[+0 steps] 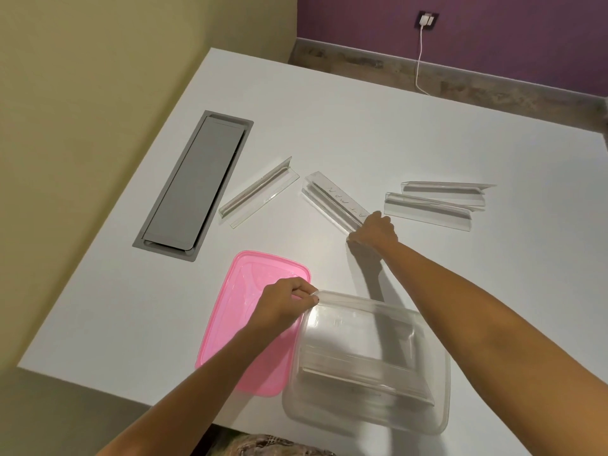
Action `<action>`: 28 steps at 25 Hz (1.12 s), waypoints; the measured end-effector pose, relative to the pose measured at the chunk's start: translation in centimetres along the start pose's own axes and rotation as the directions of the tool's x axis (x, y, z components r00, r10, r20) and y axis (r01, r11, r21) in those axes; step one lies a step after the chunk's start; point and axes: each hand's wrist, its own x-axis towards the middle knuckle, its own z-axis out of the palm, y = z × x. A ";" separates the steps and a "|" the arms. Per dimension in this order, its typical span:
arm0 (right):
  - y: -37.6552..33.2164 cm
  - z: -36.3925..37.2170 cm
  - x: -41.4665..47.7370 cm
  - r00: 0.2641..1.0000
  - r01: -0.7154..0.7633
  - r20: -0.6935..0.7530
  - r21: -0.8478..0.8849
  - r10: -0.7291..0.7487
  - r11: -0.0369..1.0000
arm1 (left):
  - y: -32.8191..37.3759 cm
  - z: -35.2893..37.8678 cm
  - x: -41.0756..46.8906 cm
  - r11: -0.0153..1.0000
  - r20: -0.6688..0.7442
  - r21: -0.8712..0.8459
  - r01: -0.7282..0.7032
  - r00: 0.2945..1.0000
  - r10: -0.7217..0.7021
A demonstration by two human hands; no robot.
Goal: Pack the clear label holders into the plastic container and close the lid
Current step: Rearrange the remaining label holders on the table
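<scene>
A clear plastic container (424,419) sits near the table's front edge with one clear label holder (365,383) lying inside. My left hand (286,306) pinches the container's far left rim. The pink lid (237,327) lies flat to its left, partly under my left arm. My right hand (375,230) is closed on the near end of a clear label holder with handwriting (332,197) at the table's middle. Another holder (260,192) lies to the left. Two more holders (427,210) (444,189) lie to the right, side by side.
The white table (362,126) has a grey cable hatch (194,184) set into it at the left. The table's left edge runs along an olive floor. A white charger cable (419,60) hangs from a wall socket on the purple wall beyond.
</scene>
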 end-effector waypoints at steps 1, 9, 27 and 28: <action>0.2 0.0 -0.3 0.999 0.034 -0.006 0.054 -0.034 0.998 | 0.1 0.0 0.1 1.000 0.001 -0.009 0.010 1.000 -0.010; 0.4 -0.6 -8.6 0.990 0.124 -0.109 0.440 -0.084 0.890 | 4.2 0.2 2.5 0.990 -0.122 -0.136 -0.027 0.992 0.010; 8.1 -4.9 -19.2 0.534 0.720 -0.651 0.017 -0.539 0.694 | 8.0 -1.1 0.3 0.931 -0.051 0.284 -0.230 0.966 0.254; 8.7 -6.0 -18.9 0.469 0.727 -0.654 -0.095 -0.593 0.680 | 8.0 -1.4 0.0 0.890 -0.013 0.364 -0.275 0.954 0.300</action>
